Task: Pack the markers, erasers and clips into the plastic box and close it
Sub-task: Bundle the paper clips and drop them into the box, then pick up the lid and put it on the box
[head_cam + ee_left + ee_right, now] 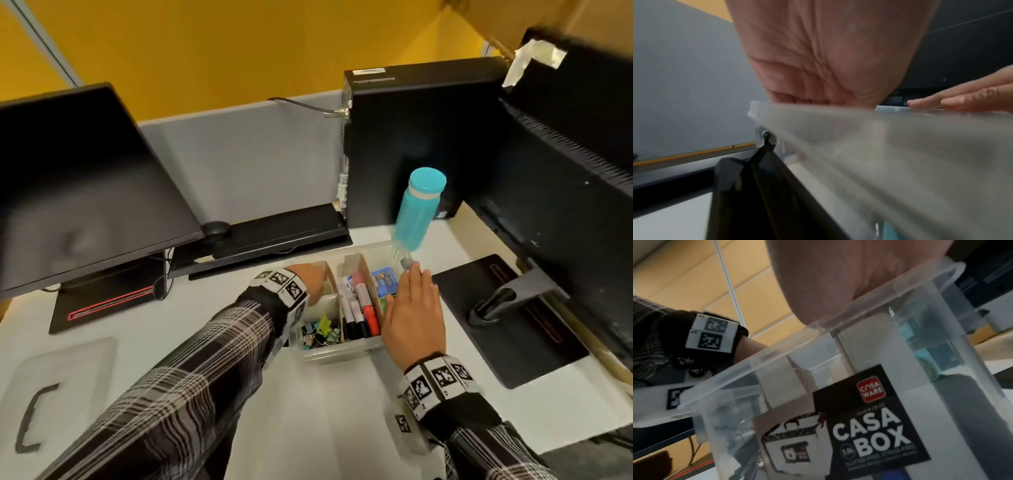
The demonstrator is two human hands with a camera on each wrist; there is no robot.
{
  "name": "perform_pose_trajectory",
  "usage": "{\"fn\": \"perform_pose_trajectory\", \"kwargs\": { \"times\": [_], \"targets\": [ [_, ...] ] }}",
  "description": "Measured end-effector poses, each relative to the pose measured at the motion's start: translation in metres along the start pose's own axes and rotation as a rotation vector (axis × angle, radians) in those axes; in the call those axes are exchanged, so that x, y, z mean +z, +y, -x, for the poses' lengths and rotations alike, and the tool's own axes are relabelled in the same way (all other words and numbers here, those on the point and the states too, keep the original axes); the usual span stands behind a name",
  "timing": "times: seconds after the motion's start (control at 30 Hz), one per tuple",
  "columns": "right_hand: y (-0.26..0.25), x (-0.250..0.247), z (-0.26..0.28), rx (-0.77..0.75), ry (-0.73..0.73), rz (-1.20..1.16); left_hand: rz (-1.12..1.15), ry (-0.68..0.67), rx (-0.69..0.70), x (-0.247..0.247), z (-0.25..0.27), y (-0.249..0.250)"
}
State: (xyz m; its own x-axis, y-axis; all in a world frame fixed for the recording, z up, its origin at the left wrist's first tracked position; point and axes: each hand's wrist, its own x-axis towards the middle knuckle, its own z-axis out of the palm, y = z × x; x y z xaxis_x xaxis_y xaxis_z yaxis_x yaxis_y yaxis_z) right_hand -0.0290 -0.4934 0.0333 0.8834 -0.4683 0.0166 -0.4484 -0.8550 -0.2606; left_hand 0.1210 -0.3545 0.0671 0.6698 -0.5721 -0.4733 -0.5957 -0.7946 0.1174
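The clear plastic box (342,353) stands open at mid-desk, split by cardboard dividers. Binder clips (318,334) fill its front left part, markers (359,308) the middle and blue erasers (383,277) the right. My left hand (308,277) sits on the box's left wall; in the left wrist view its palm (828,56) rests on the rim (900,123) with fingers curled over the edge. My right hand (412,308) lies flat, fingers straight, over the right rim, its palm (838,280) pressing the labelled box (777,356).
The box's clear lid (61,377) with a black handle lies at the front left. A blue bottle (419,209) stands just behind the box. A monitor (85,188), keyboard (267,240), PC tower (411,137) and monitor base (507,318) ring the desk.
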Motion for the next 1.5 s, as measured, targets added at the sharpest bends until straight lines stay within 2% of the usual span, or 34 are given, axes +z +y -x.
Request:
{"fn": "perform_pose_trajectory", "kwargs": {
  "times": [0.1, 0.23, 0.33, 0.47, 0.6, 0.67, 0.77, 0.83, 0.9, 1.0, 1.13, 1.27, 1.37, 1.5],
  "targets": [
    [0.001, -0.002, 0.002, -0.026, -0.016, 0.003, 0.097, 0.069, 0.025, 0.004, 0.017, -0.002],
    [0.001, -0.008, 0.003, -0.068, -0.055, -0.009, 0.285, 0.362, 0.075, 0.018, 0.069, -0.016],
    [-0.002, -0.014, 0.005, -0.074, -0.061, -0.080, 0.369, 0.500, -0.016, 0.049, 0.109, -0.050],
    [-0.041, -0.016, 0.017, -0.255, 0.031, -0.215, 0.364, 0.432, -0.335, 0.114, 0.156, -0.132],
    [-0.113, -0.003, 0.036, -0.492, 0.045, -0.379, 0.356, 0.415, -0.717, 0.154, 0.204, -0.213],
    [-0.151, 0.022, 0.051, -0.654, -0.069, -0.374, 0.345, 0.393, -0.887, 0.163, 0.227, -0.249],
    [-0.202, 0.072, 0.074, -0.833, -0.359, -0.293, 0.341, 0.342, -1.096, 0.175, 0.255, -0.295],
    [-0.234, 0.098, 0.087, -0.892, -0.513, -0.229, 0.377, 0.301, -1.196, 0.186, 0.266, -0.318],
    [-0.268, 0.113, 0.098, -0.869, -0.626, -0.202, 0.437, 0.273, -1.257, 0.199, 0.271, -0.337],
    [-0.308, 0.125, 0.114, -0.819, -0.753, -0.176, 0.534, 0.280, -1.261, 0.207, 0.273, -0.352],
    [-0.335, 0.139, 0.135, -0.892, -0.920, -0.040, 0.692, 0.330, -1.252, 0.203, 0.268, -0.350],
    [-0.336, 0.148, 0.142, -0.843, -0.965, -0.096, 0.777, 0.282, -1.310, 0.200, 0.266, -0.349],
    [-0.325, 0.141, 0.134, -0.766, -0.945, -0.213, 1.025, 0.439, -1.218, 0.205, 0.263, -0.352],
    [-0.302, 0.115, 0.120, -0.625, -0.876, -0.423, 1.170, 0.691, -0.974, 0.174, 0.253, -0.318]
  ]
}}
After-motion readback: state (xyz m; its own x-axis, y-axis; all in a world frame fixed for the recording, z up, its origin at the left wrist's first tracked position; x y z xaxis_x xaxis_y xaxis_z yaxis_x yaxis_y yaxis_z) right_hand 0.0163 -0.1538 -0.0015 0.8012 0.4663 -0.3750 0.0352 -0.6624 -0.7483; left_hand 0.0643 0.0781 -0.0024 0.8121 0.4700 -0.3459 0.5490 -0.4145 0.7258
